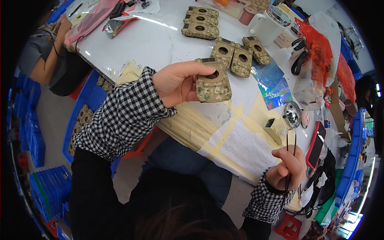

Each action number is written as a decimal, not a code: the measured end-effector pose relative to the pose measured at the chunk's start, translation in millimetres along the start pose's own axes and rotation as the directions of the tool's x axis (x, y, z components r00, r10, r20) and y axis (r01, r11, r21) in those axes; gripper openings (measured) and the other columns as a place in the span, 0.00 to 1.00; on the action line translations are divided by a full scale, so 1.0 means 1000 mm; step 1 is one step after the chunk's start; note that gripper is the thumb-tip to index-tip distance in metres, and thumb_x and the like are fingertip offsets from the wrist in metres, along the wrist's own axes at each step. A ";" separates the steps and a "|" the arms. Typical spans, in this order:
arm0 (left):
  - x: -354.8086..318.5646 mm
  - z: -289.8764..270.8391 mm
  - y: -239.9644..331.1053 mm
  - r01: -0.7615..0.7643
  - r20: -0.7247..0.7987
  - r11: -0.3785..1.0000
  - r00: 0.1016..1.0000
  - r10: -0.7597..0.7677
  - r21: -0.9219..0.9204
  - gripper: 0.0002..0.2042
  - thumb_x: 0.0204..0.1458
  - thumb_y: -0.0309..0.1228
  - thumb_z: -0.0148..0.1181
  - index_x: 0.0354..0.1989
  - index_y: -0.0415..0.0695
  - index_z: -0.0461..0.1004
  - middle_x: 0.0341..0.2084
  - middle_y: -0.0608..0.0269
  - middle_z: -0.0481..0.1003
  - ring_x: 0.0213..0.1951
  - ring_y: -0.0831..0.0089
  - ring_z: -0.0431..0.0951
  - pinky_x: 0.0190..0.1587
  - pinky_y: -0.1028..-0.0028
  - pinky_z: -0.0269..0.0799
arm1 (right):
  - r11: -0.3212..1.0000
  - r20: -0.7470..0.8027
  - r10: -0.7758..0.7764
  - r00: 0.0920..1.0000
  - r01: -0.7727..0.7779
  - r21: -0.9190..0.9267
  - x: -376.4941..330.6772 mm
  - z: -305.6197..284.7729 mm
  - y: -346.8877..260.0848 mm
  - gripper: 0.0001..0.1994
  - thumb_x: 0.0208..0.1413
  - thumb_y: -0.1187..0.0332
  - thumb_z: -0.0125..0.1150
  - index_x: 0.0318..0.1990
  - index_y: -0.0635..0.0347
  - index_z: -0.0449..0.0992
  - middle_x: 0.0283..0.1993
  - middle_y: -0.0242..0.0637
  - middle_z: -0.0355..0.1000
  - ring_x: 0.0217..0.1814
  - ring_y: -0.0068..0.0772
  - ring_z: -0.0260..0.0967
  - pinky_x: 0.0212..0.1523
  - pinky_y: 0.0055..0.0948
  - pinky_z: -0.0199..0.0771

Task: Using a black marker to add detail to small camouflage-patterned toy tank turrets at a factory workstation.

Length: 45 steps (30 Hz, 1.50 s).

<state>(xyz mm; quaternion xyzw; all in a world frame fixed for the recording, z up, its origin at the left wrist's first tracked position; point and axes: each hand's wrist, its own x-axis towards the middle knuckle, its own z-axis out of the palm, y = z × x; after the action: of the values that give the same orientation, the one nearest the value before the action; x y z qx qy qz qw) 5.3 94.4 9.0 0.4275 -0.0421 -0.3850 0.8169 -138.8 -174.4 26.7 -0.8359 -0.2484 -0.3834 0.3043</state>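
My left hand point(176, 82) grips a camouflage toy tank hull point(214, 89) above the table, thumb over its top near the round hole. In my right hand point(290, 168) is a pair of dark tweezers point(287, 146), tips upward and apart, near a small round metal dish point(292, 115) of tiny dark parts. Beside that dish stands a small yellowish box point(276, 130) with a dark opening. Three more hulls point(241, 60) lie just beyond the held one, and another group of hulls point(200, 30) is lined up farther back.
Shiny holographic sheets point(274, 86) lie right of the hulls. A white mug point(269, 26), red plastic bags point(316, 48) and a red-cased phone point(316, 144) crowd the right side. Blue bins point(82, 104) with hulls stand left below the table. Another person point(44, 58) sits at the far left.
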 end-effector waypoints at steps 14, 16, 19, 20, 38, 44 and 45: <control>-0.028 -0.062 0.052 -0.061 -0.181 0.876 0.969 0.166 0.479 0.19 0.56 0.33 0.53 0.54 0.38 0.64 0.42 0.62 0.75 0.43 0.76 0.77 0.46 0.72 0.75 | 1.000 -0.002 -0.017 1.000 0.017 -0.003 -0.002 -0.001 0.001 0.18 0.59 0.53 0.52 0.37 0.62 0.74 0.18 0.35 0.65 0.18 0.33 0.63 0.19 0.27 0.60; -0.043 -0.087 0.075 0.030 -0.358 0.758 0.893 0.273 0.652 0.25 0.53 0.38 0.60 0.55 0.38 0.63 0.45 0.59 0.73 0.44 0.72 0.76 0.44 0.73 0.76 | 0.999 0.015 -0.023 1.000 0.022 0.027 0.002 -0.001 -0.002 0.18 0.59 0.53 0.52 0.37 0.61 0.74 0.18 0.35 0.65 0.18 0.33 0.63 0.19 0.27 0.60; -0.050 -0.117 0.097 0.151 -0.433 0.618 0.837 0.335 0.771 0.27 0.52 0.39 0.61 0.56 0.38 0.63 0.43 0.57 0.73 0.45 0.71 0.76 0.43 0.72 0.76 | 0.999 0.054 -0.033 0.998 0.030 0.043 0.004 -0.001 -0.003 0.17 0.59 0.53 0.53 0.37 0.61 0.74 0.18 0.34 0.65 0.18 0.32 0.64 0.19 0.27 0.61; -0.050 -0.127 0.103 0.202 -0.436 0.549 0.834 0.338 0.811 0.27 0.51 0.39 0.61 0.56 0.38 0.64 0.42 0.56 0.74 0.44 0.70 0.76 0.43 0.72 0.76 | 0.999 0.050 -0.028 0.998 0.026 0.037 0.003 -0.001 -0.002 0.17 0.58 0.54 0.53 0.37 0.61 0.74 0.18 0.34 0.65 0.18 0.32 0.64 0.19 0.27 0.61; 0.086 -0.001 0.027 0.181 -0.027 -0.234 0.842 0.539 0.955 0.38 0.53 0.54 0.53 0.63 0.36 0.52 0.35 0.44 0.75 0.37 0.56 0.78 0.40 0.66 0.75 | 1.000 0.007 -0.007 1.000 0.007 -0.020 -0.003 0.000 0.006 0.17 0.59 0.54 0.53 0.38 0.61 0.74 0.18 0.36 0.65 0.18 0.33 0.64 0.19 0.28 0.61; 0.091 0.003 0.013 0.204 -0.020 -0.257 0.818 0.575 0.945 0.39 0.51 0.51 0.56 0.64 0.37 0.50 0.47 0.40 0.71 0.49 0.52 0.73 0.51 0.63 0.70 | 0.999 0.031 -0.024 0.999 0.023 0.022 0.000 -0.005 0.001 0.16 0.58 0.54 0.54 0.38 0.61 0.74 0.18 0.35 0.65 0.19 0.33 0.64 0.20 0.27 0.62; 0.091 -0.001 0.011 0.186 0.000 -0.248 0.800 0.600 0.951 0.39 0.51 0.51 0.56 0.64 0.37 0.50 0.48 0.40 0.70 0.50 0.52 0.73 0.52 0.63 0.70 | 1.000 0.019 -0.027 0.999 0.026 0.016 -0.001 -0.004 0.001 0.16 0.58 0.55 0.54 0.38 0.61 0.74 0.18 0.35 0.65 0.19 0.33 0.64 0.20 0.27 0.62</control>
<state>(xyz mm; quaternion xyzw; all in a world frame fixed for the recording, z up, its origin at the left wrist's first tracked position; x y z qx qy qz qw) 75.7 37.9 -7.3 0.9561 -0.1894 0.0789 0.2092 -140.7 -178.4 27.9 -0.8336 -0.2654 -0.3774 0.3036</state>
